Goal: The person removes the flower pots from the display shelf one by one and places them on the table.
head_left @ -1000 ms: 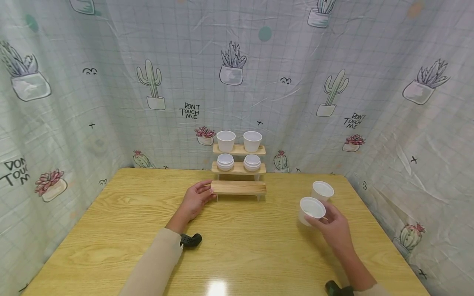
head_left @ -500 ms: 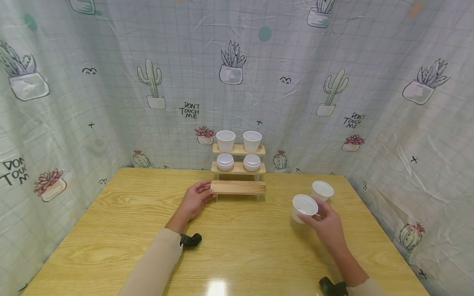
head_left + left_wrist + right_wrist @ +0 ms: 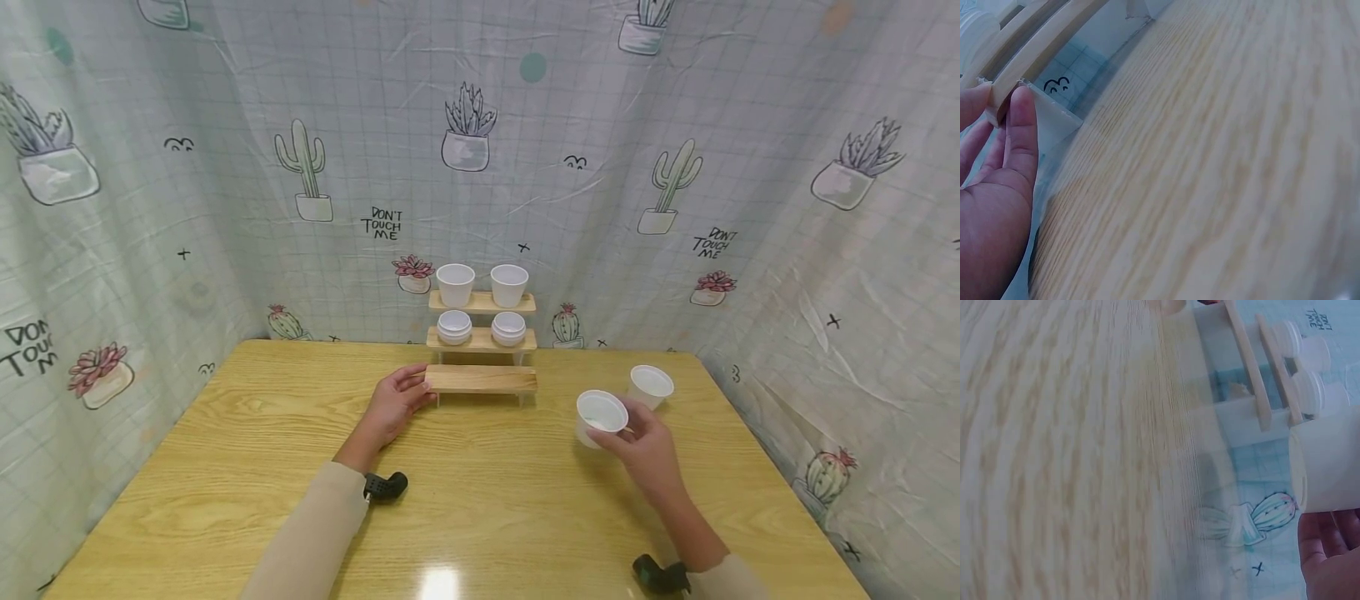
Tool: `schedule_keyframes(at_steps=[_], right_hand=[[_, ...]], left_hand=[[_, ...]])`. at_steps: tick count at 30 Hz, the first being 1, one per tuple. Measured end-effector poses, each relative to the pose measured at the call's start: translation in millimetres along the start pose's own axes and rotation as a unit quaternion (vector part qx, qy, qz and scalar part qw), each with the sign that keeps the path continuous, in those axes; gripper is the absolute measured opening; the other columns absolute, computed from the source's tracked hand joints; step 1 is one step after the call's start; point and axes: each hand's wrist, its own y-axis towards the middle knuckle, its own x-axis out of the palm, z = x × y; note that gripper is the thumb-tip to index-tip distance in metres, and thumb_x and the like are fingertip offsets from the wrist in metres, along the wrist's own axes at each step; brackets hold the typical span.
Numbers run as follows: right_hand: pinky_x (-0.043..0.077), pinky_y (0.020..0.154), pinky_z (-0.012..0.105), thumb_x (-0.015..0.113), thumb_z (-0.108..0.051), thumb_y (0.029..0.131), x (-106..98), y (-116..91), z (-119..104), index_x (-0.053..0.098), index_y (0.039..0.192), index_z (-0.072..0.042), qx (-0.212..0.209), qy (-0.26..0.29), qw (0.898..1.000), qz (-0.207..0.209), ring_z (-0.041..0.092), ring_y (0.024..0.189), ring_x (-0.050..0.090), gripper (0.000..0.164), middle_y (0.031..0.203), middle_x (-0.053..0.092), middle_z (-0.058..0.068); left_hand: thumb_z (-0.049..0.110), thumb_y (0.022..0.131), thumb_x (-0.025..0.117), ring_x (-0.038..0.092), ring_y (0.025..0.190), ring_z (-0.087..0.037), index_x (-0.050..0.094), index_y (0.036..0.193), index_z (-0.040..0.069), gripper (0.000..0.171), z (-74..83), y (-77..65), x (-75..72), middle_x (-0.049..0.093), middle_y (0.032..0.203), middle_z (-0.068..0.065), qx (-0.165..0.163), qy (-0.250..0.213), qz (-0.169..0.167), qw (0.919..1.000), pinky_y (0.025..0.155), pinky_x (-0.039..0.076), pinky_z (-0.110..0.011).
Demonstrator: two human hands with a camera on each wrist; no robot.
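Observation:
My left hand (image 3: 392,407) pinches the left end of the lowest board (image 3: 481,379) of a three-tier wooden display stand. In the left wrist view the thumb lies on one face of that board's end (image 3: 1035,65) and the fingers on the other. My right hand (image 3: 651,454) grips a white plastic cup (image 3: 588,432) by its right side, to the right of the stand. The cup is upright, mouth up, and shows its side wall (image 3: 1329,465) in the right wrist view. Behind it on the table stands a second white cup (image 3: 649,387).
Two tall white cups (image 3: 455,287) stand on the stand's top board (image 3: 482,302). Low white bowls (image 3: 454,330) sit on the middle board (image 3: 481,341). A cactus-print curtain (image 3: 337,275) encloses the back and sides of the wooden table (image 3: 247,433).
My right hand has carried the white cup leftward and slightly back, towards the stand. The left hand keeps its hold on the lowest board, and the second cup has stayed put.

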Motion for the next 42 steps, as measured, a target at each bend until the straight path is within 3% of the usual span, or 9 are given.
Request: schedule_keyframes(at_steps=[6,13,19,27,42], right_hand=[[0.056,0.093,0.012,0.09,-0.022,0.081,7,1,-4,0.056,0.142,-0.006,0.003,-0.003,1.0,-0.004,0.029,0.127,0.06,0.072,0.141,0.061,0.015],[0.059,0.101,0.033,0.089,-0.027,0.082,12,3,-4,0.056,0.143,-0.011,0.004,-0.013,1.0,-0.015,0.03,0.129,0.06,0.072,0.142,0.062,0.012],[0.056,0.106,0.039,0.089,-0.028,0.082,19,5,-8,0.055,0.143,-0.01,0.012,0.003,1.0,-0.027,0.031,0.131,0.059,0.072,0.143,0.061,0.012],[0.057,0.092,0.017,0.092,-0.016,0.078,30,8,-9,0.06,0.138,-0.008,-0.001,0.041,0.999,-0.031,0.028,0.119,0.063,0.069,0.135,0.064,0.012],[0.06,0.092,0.021,0.092,-0.019,0.077,47,12,-11,0.06,0.139,-0.012,-0.002,0.039,0.998,-0.042,0.031,0.121,0.064,0.07,0.136,0.062,0.01]], left_hand=[[-0.003,0.102,0.058,0.07,0.091,-0.011,0.042,0.151,-0.004,0.052,-0.1,-0.8,-0.5,0.063,0.111,-0.004,-0.001,0.004,-0.002,1.0,0.089,0.063,-0.025],[-0.004,0.102,0.057,0.07,0.091,-0.012,0.043,0.151,-0.004,0.051,1.1,-1.4,0.9,0.062,0.112,-0.005,-0.001,0.007,0.005,1.0,0.09,0.063,-0.027],[-0.004,0.102,0.057,0.069,0.091,-0.012,0.043,0.151,-0.003,0.051,1.8,-1.2,1.6,0.062,0.113,-0.007,-0.002,0.009,0.004,0.9999,0.09,0.063,-0.027],[-0.005,0.101,0.058,0.067,0.09,-0.01,0.043,0.15,-0.006,0.051,0.3,-0.9,1.3,0.061,0.107,-0.002,0.003,0.008,0.009,0.9999,0.088,0.063,-0.025],[-0.006,0.101,0.056,0.068,0.09,-0.01,0.042,0.15,-0.006,0.051,0.1,0.4,1.0,0.061,0.106,-0.002,-0.001,0.0,0.011,0.9999,0.088,0.063,-0.026]])
